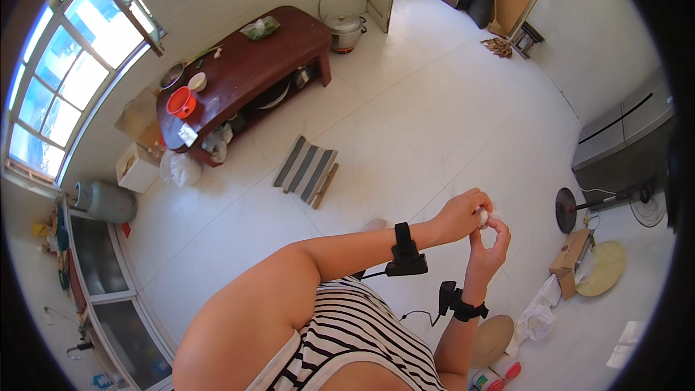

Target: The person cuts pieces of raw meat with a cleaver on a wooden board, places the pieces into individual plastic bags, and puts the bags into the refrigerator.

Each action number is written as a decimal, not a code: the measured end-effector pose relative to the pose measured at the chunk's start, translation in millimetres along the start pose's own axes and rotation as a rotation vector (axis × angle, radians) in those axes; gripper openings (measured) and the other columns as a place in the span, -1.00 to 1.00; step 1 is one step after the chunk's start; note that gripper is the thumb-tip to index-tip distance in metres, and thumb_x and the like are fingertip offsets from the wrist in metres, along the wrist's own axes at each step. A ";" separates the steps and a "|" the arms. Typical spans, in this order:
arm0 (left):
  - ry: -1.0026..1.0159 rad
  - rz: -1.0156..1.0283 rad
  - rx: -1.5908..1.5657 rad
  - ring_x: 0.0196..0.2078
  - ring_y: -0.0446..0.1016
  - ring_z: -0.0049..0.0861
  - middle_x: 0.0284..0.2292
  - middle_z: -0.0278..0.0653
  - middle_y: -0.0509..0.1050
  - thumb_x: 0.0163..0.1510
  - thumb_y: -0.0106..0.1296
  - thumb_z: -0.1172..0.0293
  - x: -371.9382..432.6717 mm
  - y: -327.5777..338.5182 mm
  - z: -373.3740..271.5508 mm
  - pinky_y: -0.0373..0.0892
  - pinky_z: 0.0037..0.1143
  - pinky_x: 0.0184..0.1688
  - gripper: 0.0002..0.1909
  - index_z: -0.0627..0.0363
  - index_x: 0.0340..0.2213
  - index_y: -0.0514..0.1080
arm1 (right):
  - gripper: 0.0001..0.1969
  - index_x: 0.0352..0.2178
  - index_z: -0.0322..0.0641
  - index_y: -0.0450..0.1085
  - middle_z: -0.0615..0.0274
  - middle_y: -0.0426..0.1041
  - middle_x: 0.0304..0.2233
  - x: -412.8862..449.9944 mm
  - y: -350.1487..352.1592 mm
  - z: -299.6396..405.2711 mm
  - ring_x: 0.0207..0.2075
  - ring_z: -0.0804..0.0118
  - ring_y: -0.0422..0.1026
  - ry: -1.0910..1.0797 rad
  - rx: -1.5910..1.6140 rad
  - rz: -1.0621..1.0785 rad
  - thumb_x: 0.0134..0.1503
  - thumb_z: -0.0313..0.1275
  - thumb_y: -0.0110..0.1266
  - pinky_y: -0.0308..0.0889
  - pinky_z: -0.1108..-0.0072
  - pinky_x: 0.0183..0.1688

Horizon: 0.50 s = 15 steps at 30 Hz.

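Observation:
My left hand [459, 217] and my right hand [488, 252] meet in front of me, above the floor. Between their fingertips is a small white object [483, 217], perhaps a garlic clove, partly hidden by the fingers. The left thumb and fingers pinch it from the left. From below, the right thumb and forefinger grip its edge. Each wrist wears a black strap with a small device, the left strap [404, 250] and the right strap [461, 304], and thin cables run from them.
A folding striped-fabric stool [305, 171] stands on the tiled floor ahead. Farther left, a dark red table [260, 60] holds a red plastic pot [181, 102], a bowl [197, 82] and bagged greens [260, 28]. Right are a fan [566, 210], a cardboard box [569, 255] and a refrigerator [624, 125].

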<state>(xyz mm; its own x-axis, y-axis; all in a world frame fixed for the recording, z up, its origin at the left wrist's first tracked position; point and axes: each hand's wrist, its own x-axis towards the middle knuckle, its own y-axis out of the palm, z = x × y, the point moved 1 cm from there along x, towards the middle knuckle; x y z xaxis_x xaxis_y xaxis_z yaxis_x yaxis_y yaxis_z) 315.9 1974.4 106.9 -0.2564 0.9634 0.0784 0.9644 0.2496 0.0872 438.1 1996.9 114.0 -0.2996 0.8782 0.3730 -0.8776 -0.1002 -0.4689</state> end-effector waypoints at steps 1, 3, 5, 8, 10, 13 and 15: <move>0.000 0.020 -0.010 -0.37 0.37 -0.53 -0.37 -0.25 0.38 0.02 -0.10 0.57 26.7 2.1 0.8 0.32 -0.52 -0.32 -0.85 0.22 -0.30 0.36 | -0.78 -0.37 -0.26 0.34 0.29 0.38 -0.33 23.0 2.5 -10.4 -0.24 0.35 0.33 0.007 -0.016 -0.014 -0.08 -0.56 0.20 0.20 0.55 -0.09; -0.053 0.018 0.009 -0.37 0.36 -0.56 -0.34 -0.24 0.37 0.04 -0.10 0.56 77.1 6.6 2.5 0.33 -0.52 -0.35 -0.83 0.25 -0.28 0.34 | -0.83 -0.40 -0.28 0.35 0.30 0.38 -0.36 66.2 6.1 -25.0 -0.27 0.39 0.34 0.037 0.075 -0.079 -0.06 -0.57 0.18 0.23 0.59 -0.14; -0.074 0.074 -0.017 -0.35 0.37 -0.59 -0.34 -0.26 0.37 0.05 -0.10 0.57 123.9 13.9 3.1 0.36 -0.56 -0.35 -0.85 0.25 -0.29 0.34 | -0.87 -0.43 -0.29 0.36 0.30 0.39 -0.39 107.1 4.7 -38.7 -0.29 0.42 0.35 0.112 0.102 -0.110 -0.05 -0.59 0.15 0.25 0.62 -0.18; -0.204 0.145 -0.250 -0.30 0.41 -0.61 -0.33 -0.27 0.40 0.08 -0.08 0.55 189.7 24.6 9.4 0.42 -0.61 -0.27 -0.88 0.27 -0.29 0.35 | -0.94 -0.46 -0.30 0.37 0.33 0.39 -0.41 161.5 4.8 -66.9 -0.31 0.48 0.34 0.237 0.189 -0.206 -0.02 -0.59 0.10 0.26 0.67 -0.23; -0.283 0.221 -0.285 -0.30 0.41 -0.62 -0.31 -0.26 0.40 0.08 -0.05 0.51 235.5 30.9 18.7 0.42 -0.61 -0.28 -0.87 0.28 -0.29 0.35 | -0.94 -0.47 -0.31 0.37 0.34 0.40 -0.43 201.6 0.1 -87.9 -0.34 0.50 0.34 0.284 0.183 -0.253 -0.01 -0.57 0.10 0.25 0.68 -0.24; -0.369 0.295 -0.316 -0.32 0.40 -0.63 -0.29 -0.24 0.38 0.08 0.01 0.45 303.7 43.2 34.3 0.40 -0.62 -0.30 -0.83 0.31 -0.32 0.35 | -0.94 -0.48 -0.32 0.38 0.36 0.42 -0.47 258.5 -6.7 -128.5 -0.37 0.54 0.33 0.341 0.196 -0.286 0.00 -0.54 0.10 0.24 0.69 -0.26; -0.374 0.314 -0.308 -0.34 0.40 -0.63 -0.29 -0.24 0.36 0.07 0.04 0.42 353.1 52.3 45.6 0.39 -0.62 -0.31 -0.82 0.32 -0.35 0.36 | -0.93 -0.48 -0.32 0.40 0.37 0.43 -0.49 297.3 -9.7 -161.8 -0.39 0.55 0.33 0.354 0.212 -0.294 0.00 -0.52 0.10 0.23 0.69 -0.26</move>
<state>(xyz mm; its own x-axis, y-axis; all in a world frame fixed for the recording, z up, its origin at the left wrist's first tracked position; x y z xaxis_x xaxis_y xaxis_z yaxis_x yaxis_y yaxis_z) 278.8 2332.1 93.8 0.1339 0.9697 -0.2045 0.9129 -0.0403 0.4062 418.1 2334.7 99.8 0.0851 0.9845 0.1531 -0.9735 0.1149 -0.1977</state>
